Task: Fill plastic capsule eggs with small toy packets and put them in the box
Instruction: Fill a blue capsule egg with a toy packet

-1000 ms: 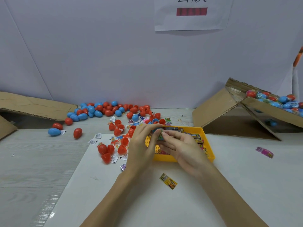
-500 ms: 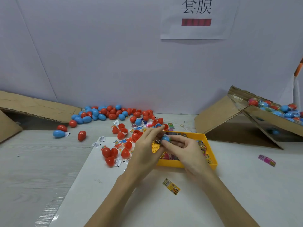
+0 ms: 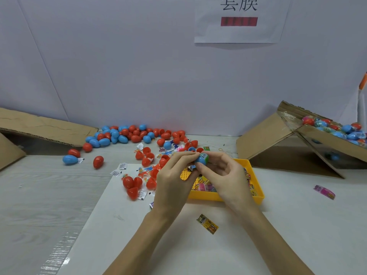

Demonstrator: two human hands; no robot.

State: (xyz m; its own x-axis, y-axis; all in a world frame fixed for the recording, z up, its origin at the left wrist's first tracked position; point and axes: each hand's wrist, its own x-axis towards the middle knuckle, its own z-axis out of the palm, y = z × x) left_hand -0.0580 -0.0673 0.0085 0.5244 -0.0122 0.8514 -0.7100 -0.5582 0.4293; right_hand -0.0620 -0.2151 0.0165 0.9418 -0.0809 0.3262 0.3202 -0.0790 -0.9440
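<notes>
My left hand (image 3: 172, 179) and my right hand (image 3: 222, 175) meet above the yellow tray (image 3: 256, 195) and together pinch a blue capsule egg (image 3: 201, 158) with a green printed packet showing at its top. A small packet end sticks out below the egg between my fingers. The tray holds several colourful toy packets (image 3: 204, 186). The cardboard box (image 3: 325, 141) at the right holds several filled red and blue eggs. One loose packet (image 3: 207, 224) lies on the white sheet in front of the tray.
Several red and blue eggs (image 3: 129, 134) lie heaped by the back wall, with red halves (image 3: 133, 185) and paper slips left of the tray. A flattened cardboard piece (image 3: 39, 128) sits far left. A pink packet (image 3: 324, 192) lies at the right.
Both hands have lifted the blue egg slightly, and more of it shows between the fingertips. The view has tilted upward a little.
</notes>
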